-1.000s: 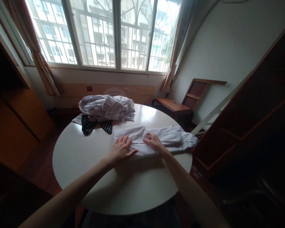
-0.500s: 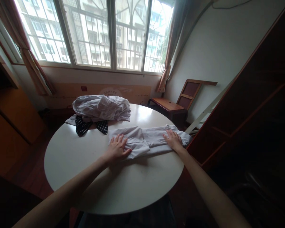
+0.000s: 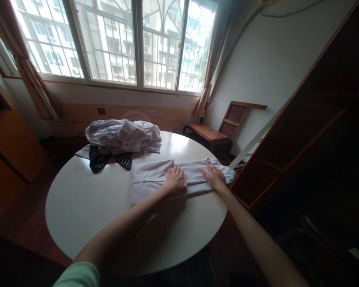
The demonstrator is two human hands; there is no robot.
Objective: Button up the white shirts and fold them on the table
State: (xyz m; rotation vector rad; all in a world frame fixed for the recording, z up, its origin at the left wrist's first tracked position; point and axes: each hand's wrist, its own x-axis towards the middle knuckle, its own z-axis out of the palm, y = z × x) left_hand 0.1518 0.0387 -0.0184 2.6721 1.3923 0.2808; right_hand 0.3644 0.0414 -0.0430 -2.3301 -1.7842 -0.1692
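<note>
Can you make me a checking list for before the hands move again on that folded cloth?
1. Left hand flat on the folded cloth: ok, fingers spread across it.
2. Right hand on the cloth too: ok, it rests nearer the right end.
3. Right end neat: not ok, it looks bunched, out at the edge of the white table.
4. Crumpled pile apart from the folded cloth: ok, some tabletop shows between them.
5. Black striped cloth not touching the folded cloth: cannot tell, one tip comes very close.
6. Underside of the folded cloth smooth: cannot tell, it's hidden.
</note>
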